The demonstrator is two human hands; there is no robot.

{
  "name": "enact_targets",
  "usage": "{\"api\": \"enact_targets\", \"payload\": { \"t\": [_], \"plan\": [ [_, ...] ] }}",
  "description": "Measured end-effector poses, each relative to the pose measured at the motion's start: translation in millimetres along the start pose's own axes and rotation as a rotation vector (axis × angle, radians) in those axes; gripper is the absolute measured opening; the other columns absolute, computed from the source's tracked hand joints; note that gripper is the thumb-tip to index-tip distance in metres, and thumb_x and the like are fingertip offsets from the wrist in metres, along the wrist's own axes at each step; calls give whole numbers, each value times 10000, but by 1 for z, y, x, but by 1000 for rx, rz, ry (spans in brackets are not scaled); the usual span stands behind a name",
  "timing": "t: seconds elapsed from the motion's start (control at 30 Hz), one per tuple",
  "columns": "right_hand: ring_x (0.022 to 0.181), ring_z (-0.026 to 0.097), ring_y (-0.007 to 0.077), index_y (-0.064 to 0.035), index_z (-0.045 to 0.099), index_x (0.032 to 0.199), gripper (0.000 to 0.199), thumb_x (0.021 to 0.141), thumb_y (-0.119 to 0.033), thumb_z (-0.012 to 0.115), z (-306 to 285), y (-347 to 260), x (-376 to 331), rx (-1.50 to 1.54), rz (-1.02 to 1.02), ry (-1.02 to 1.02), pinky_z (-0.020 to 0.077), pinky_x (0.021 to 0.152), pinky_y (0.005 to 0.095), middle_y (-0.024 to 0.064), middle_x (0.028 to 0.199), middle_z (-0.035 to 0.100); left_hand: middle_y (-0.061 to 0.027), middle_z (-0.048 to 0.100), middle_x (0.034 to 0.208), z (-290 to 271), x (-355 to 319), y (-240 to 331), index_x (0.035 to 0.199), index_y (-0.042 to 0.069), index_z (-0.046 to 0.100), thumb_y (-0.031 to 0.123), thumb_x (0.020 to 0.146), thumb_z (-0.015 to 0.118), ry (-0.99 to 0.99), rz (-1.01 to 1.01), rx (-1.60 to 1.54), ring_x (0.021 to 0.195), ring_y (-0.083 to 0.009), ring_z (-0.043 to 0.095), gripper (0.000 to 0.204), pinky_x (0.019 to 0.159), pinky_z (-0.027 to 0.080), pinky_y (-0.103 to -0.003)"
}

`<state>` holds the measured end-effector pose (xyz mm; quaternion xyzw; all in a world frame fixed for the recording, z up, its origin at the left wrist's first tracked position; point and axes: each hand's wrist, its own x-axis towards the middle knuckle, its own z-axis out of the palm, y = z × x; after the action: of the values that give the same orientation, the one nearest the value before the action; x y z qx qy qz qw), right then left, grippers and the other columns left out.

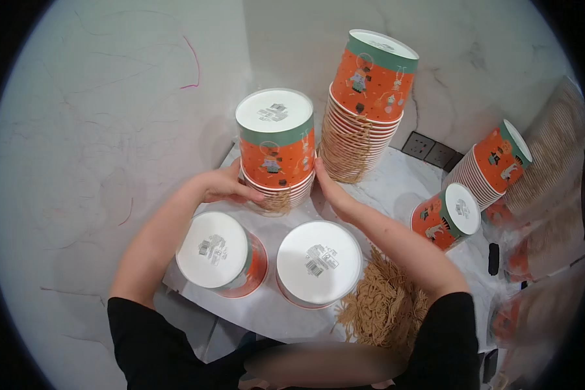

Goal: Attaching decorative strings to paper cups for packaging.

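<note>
A short stack of upside-down orange paper cups (277,153) with green bands and white bases stands on the marble counter (396,182). My left hand (224,186) presses its left side near the bottom. On the opposite side my right hand (328,187) presses the stack, so both hands clasp it. Beige string handles hang from the cups' rims. Behind it on the right rises a taller stack of the same cups (367,104). Two more upside-down stacks stand close to me, one at left (218,253) and one at right (318,263).
A heap of beige string handles (383,305) lies by my right forearm. At the right, two stacks of cups (448,218) (494,162) lie on their sides, next to clear bags of further cups (552,195). Wall sockets (429,149) sit at the back.
</note>
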<state>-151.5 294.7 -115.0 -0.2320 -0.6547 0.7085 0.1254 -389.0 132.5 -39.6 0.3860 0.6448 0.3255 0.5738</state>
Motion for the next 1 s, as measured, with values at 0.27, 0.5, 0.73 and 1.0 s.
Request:
{"api": "enact_targets", "payload": {
  "t": [0.27, 0.5, 0.73, 1.0],
  "plan": [
    [1431, 310, 215, -94, 330, 1545, 821, 992, -701, 309, 27, -31, -10, 163, 22, 37, 184, 1204, 390, 55, 1562, 352, -121, 492, 1436, 1, -7, 17, 1516, 115, 254, 67, 824, 801, 13, -47, -211, 1249, -251, 565, 884, 1024, 530, -410],
    [1379, 336, 455, 58, 216, 1525, 1099, 822, -646, 682, 22, -105, -24, -495, -375, 186, 322, 1146, 453, 381, 1441, 284, -147, 585, 1342, -6, -66, 68, 1428, 48, 422, 195, 911, 729, 121, 138, -189, 1226, -290, 592, 619, 1016, 532, -432],
    [1235, 540, 453, -58, 382, 1476, 876, 863, -616, 665, 36, -261, -56, -940, -605, 277, 455, 1024, 486, 354, 1231, 559, -93, 653, 1224, -34, -143, 149, 1373, 92, 511, 478, 874, 739, 333, 364, 31, 1066, -209, 606, 671, 919, 478, -424],
    [1358, 475, 243, -160, 437, 1498, 696, 954, -566, 590, -52, -324, -54, -835, -658, 213, 350, 1130, 402, 113, 1408, 567, -243, 223, 1610, 0, -77, 249, 1535, -1, 297, 678, 708, 785, 386, 496, 65, 1509, -441, 65, 1176, 1199, 48, -604]
  ]
}}
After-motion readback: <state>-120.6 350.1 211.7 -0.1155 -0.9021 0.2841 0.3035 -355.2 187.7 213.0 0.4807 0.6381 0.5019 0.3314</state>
